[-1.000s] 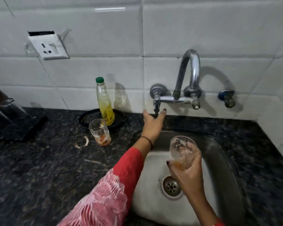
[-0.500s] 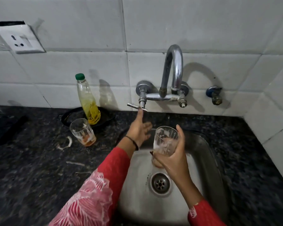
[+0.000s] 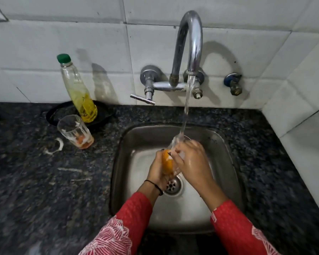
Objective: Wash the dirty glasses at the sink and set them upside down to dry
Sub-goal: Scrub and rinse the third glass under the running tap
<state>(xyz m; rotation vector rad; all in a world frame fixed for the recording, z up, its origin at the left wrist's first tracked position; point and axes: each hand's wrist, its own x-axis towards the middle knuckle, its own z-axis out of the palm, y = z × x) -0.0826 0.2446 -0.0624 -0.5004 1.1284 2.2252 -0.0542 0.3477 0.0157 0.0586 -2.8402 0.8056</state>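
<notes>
Water runs from the chrome tap (image 3: 191, 43) into a clear glass (image 3: 168, 163) that I hold tilted over the steel sink (image 3: 226, 162). Orange liquid shows in the glass's lower part. My left hand (image 3: 157, 171) cups the glass from the left and below. My right hand (image 3: 190, 162) covers its rim side, with the fingers at the mouth, so most of the glass is hidden. A second dirty glass (image 3: 75, 131) with orange dregs stands upright on the counter to the left of the sink.
A green-capped bottle of yellow liquid (image 3: 77, 89) stands on a black tray (image 3: 63, 112) behind the second glass. The tap lever (image 3: 142, 99) sticks out to the left. A pale ring mark (image 3: 54, 146) lies on the dark granite counter (image 3: 44, 190). Tiled wall rises at right.
My left hand has left the tap lever and come down onto the glass. Water now runs. The glass has dropped lower over the drain, held in both hands.
</notes>
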